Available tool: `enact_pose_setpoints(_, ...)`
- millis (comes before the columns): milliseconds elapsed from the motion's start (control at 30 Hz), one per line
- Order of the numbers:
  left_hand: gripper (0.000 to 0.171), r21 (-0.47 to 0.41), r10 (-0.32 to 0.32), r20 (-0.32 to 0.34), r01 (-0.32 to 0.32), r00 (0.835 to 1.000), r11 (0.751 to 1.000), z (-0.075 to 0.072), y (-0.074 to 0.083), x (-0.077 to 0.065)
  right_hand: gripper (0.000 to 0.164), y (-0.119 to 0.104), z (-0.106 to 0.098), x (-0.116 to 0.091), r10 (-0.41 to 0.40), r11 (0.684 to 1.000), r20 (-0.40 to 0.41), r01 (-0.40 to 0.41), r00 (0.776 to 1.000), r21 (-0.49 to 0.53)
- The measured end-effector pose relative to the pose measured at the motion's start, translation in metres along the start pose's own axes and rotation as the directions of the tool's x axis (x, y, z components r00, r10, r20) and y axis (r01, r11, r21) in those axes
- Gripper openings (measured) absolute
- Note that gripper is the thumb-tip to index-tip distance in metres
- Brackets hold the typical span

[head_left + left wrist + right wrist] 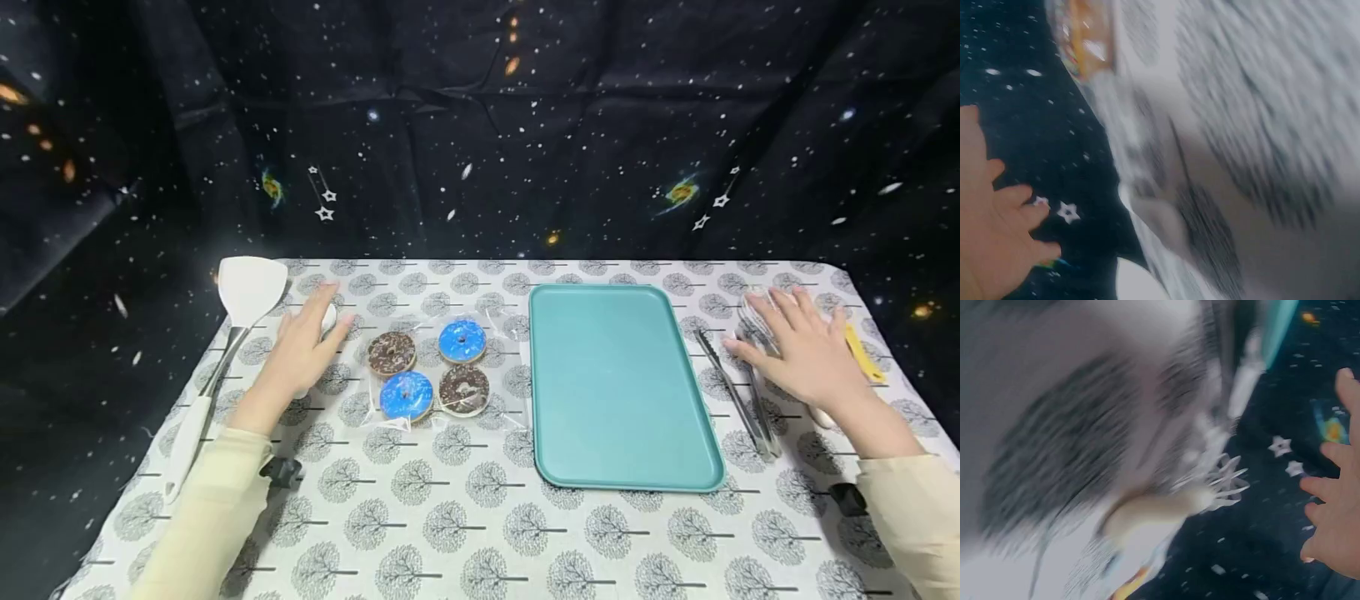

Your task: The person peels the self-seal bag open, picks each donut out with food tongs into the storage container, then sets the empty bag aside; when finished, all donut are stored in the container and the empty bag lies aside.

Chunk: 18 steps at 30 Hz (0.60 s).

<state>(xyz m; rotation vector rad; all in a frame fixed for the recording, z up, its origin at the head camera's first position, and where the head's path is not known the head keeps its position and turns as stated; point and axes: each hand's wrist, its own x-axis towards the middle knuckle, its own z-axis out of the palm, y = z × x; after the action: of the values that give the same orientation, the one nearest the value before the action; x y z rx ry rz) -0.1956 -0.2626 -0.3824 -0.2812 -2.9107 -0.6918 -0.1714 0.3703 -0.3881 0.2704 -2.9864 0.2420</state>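
Observation:
My left hand [303, 346] hovers with spread fingers, or rests, over a white rounded utensil [328, 319], mostly hidden beneath it; contact is unclear. To its left lies a spatula [251, 292] with a white head and handle. Right of that hand, a clear bag holds two brown doughnuts [464, 390] and two blue doughnuts [407, 395]. My right hand [810, 354], fingers spread, is over a pale-handled utensil [1154, 515] with thin prongs or wires at its end. Metal tongs [738, 400] lie to its left, a yellow object [865, 354] to its right. Neither hand holds anything.
A teal rectangular tray [622, 383] lies between the doughnuts and the tongs. The table wears a white cloth [442, 517] printed with grey trees. A dark star-patterned curtain [450, 125] hangs behind the far edge and along the left.

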Motion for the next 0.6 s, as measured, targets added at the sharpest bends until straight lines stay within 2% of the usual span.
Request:
enact_pose_setpoints(133, 0.058, -0.047, 0.102, -0.009, -0.102, 0.995, 0.994, 0.005, 0.025, 0.002, 0.066, -0.027, -0.006, 0.010, -0.104, 0.993, -0.083, 0.108, 0.991, 0.045)
enact_pose_setpoints(267, 0.051, -0.061, 0.180, 0.044, -0.178, 0.983, 0.982, 0.016, 0.057, 0.001, 0.054, -0.060, -0.008, 0.024, -0.199, 0.976, -0.105, 0.206, 0.974, 0.066)
enact_pose_setpoints(400, 0.046, -0.064, 0.213, 0.096, -0.208, 0.972, 0.976, 0.030, 0.087, 0.008, 0.050, -0.089, -0.010, 0.036, -0.236, 0.967, -0.077, 0.241, 0.969, 0.079)
enact_pose_setpoints(500, 0.044, -0.067, 0.194, 0.107, -0.188, 0.975, 0.980, 0.034, 0.106, 0.017, 0.049, -0.109, -0.009, 0.048, -0.252, 0.963, -0.062, 0.257, 0.966, 0.086)
enact_pose_setpoints(600, 0.045, -0.044, 0.175, 0.145, -0.171, 0.974, 0.984, 0.037, 0.121, 0.027, 0.048, -0.129, -0.005, 0.061, -0.264, 0.958, -0.046, 0.268, 0.963, 0.100)
